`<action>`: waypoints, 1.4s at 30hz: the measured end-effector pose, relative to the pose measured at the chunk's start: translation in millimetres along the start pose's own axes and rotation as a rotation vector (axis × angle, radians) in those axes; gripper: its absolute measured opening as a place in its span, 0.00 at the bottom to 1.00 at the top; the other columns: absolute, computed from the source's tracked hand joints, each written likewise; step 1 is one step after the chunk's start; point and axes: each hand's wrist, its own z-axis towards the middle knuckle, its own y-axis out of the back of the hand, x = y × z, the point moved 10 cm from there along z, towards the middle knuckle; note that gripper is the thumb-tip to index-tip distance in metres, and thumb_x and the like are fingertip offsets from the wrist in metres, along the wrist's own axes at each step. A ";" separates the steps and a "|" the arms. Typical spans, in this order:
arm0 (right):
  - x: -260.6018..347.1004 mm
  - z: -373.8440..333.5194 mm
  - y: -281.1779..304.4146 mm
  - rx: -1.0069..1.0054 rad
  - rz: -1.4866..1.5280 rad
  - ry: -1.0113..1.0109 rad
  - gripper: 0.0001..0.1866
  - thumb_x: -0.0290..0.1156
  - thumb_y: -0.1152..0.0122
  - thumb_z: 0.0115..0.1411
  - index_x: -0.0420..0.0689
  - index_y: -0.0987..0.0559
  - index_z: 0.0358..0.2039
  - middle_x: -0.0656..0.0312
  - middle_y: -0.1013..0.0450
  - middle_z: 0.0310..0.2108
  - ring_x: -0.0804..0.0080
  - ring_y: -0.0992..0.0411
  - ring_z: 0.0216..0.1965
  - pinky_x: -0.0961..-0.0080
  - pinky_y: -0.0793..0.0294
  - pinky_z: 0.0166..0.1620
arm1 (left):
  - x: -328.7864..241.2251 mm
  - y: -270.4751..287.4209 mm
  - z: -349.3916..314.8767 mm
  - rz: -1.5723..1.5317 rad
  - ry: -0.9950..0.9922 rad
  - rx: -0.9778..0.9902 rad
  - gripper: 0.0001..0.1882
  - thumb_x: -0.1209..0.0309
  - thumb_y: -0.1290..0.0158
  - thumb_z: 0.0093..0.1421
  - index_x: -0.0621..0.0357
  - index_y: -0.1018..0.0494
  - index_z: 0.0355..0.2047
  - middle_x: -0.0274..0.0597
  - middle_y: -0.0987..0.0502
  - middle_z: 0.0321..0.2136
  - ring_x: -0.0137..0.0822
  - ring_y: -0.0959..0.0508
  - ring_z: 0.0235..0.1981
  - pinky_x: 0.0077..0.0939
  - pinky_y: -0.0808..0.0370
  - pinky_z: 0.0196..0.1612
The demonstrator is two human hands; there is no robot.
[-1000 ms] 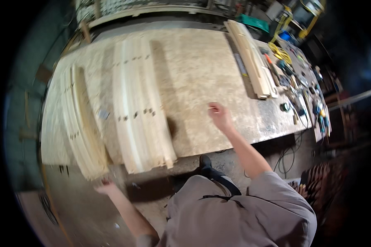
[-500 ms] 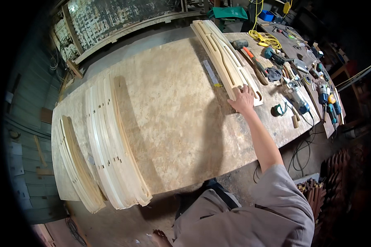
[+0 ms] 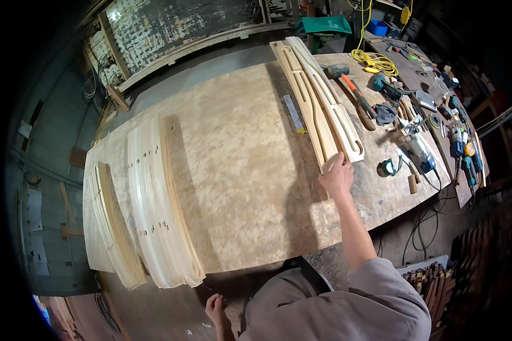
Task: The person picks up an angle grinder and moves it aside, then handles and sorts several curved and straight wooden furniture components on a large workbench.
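Observation:
My right hand point(image 3: 338, 175) grips the near end of a long pale wooden board point(image 3: 309, 108) with curved slots cut in it. Thumb and fingers are closed around that end. Against its right side lies a second slotted wooden board point(image 3: 327, 91), with a hooked groove at its near end. Low in the picture, off the table's near edge, my left hand point(image 3: 215, 310) hangs with its fingers curled in; nothing shows in it. A flat metal ruler point(image 3: 294, 113) lies just left of the boards.
On the left of the plywood table point(image 3: 239, 159) lie a large row of curved wooden strips point(image 3: 153, 210) and a smaller bundle point(image 3: 112, 227). To the right are a mallet point(image 3: 338, 70), a hammer point(image 3: 355, 94), a power tool point(image 3: 418, 149), a tape measure point(image 3: 388, 167) and a coiled yellow cord point(image 3: 378, 62).
My right hand has drawn back from the boards' top to the near end of the left one, its spread fingers now closing there. More of my left hand has come into view.

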 end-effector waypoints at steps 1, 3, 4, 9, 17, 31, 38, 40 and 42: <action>-6.0 -1.6 -0.9 0.054 0.040 -0.041 0.36 0.35 0.30 0.42 0.36 0.32 0.51 0.36 0.36 0.54 0.41 0.33 0.52 0.57 0.30 0.52 | -9.8 -11.7 0.6 0.013 -0.002 0.017 0.07 0.75 0.48 0.60 0.60 0.25 0.38 0.37 0.22 0.30 0.27 0.23 0.29 0.19 0.28 0.31; -7.1 -3.3 -17.2 0.256 0.159 -0.049 0.37 0.38 0.31 0.43 0.29 0.33 0.50 0.34 0.34 0.51 0.42 0.29 0.46 0.58 0.27 0.48 | -31.2 -37.2 1.8 0.041 -0.012 0.046 0.07 0.76 0.48 0.60 0.62 0.25 0.39 0.38 0.22 0.31 0.27 0.23 0.29 0.19 0.27 0.32; -3.2 -14.5 -22.1 0.291 0.366 -0.091 0.36 0.37 0.31 0.44 0.29 0.33 0.50 0.36 0.32 0.49 0.45 0.28 0.45 0.60 0.26 0.47 | -52.3 -60.3 -0.3 0.040 -0.068 0.110 0.06 0.75 0.47 0.61 0.61 0.25 0.38 0.36 0.22 0.30 0.25 0.24 0.29 0.18 0.28 0.32; 31.6 -76.1 -51.7 0.431 1.229 -0.091 0.34 0.37 0.33 0.49 0.27 0.33 0.50 0.41 0.27 0.44 0.56 0.25 0.42 0.63 0.25 0.46 | -121.4 -165.5 -5.3 0.153 -0.287 0.371 0.06 0.76 0.48 0.62 0.64 0.25 0.39 0.36 0.22 0.32 0.23 0.26 0.31 0.16 0.29 0.33; 138.2 -189.6 -28.1 0.395 0.658 0.312 0.41 0.38 0.33 0.45 0.30 0.39 0.55 0.38 0.29 0.42 0.55 0.26 0.43 0.64 0.25 0.47 | -227.3 -248.0 -4.8 -0.114 -0.405 0.598 0.30 0.76 0.43 0.57 0.60 0.40 0.59 0.47 0.28 0.49 0.33 0.25 0.48 0.26 0.26 0.47; 422.3 -455.3 -128.8 1.183 1.166 0.361 0.26 0.22 0.40 0.50 0.33 0.33 0.52 0.56 0.27 0.41 0.70 0.27 0.41 0.73 0.25 0.42 | -254.6 85.8 128.1 -0.157 -0.621 0.155 0.35 0.75 0.43 0.55 0.61 0.41 0.62 0.45 0.31 0.54 0.33 0.31 0.55 0.29 0.35 0.58; 530.2 -501.4 -279.4 0.863 0.751 0.476 0.14 0.25 0.41 0.46 0.35 0.27 0.36 0.52 0.26 0.30 0.66 0.27 0.31 0.70 0.28 0.34 | -142.4 316.4 198.6 -0.102 -0.462 -0.607 0.32 0.68 0.43 0.56 0.65 0.39 0.59 0.55 0.33 0.54 0.47 0.32 0.56 0.38 0.36 0.58; 545.4 -514.5 -306.3 0.800 0.755 0.488 0.14 0.23 0.41 0.43 0.36 0.28 0.33 0.59 0.29 0.25 0.73 0.31 0.25 0.74 0.30 0.28 | -122.8 344.8 204.5 0.084 -0.370 -0.697 0.32 0.68 0.43 0.56 0.67 0.39 0.59 0.57 0.34 0.55 0.49 0.33 0.57 0.39 0.37 0.59; 558.7 -523.8 -323.8 0.618 0.613 0.583 0.15 0.24 0.40 0.44 0.35 0.29 0.33 0.53 0.27 0.26 0.63 0.28 0.26 0.69 0.28 0.31 | -111.9 357.6 223.0 0.152 -0.401 -0.672 0.34 0.67 0.43 0.55 0.69 0.40 0.59 0.58 0.35 0.56 0.51 0.34 0.58 0.40 0.38 0.60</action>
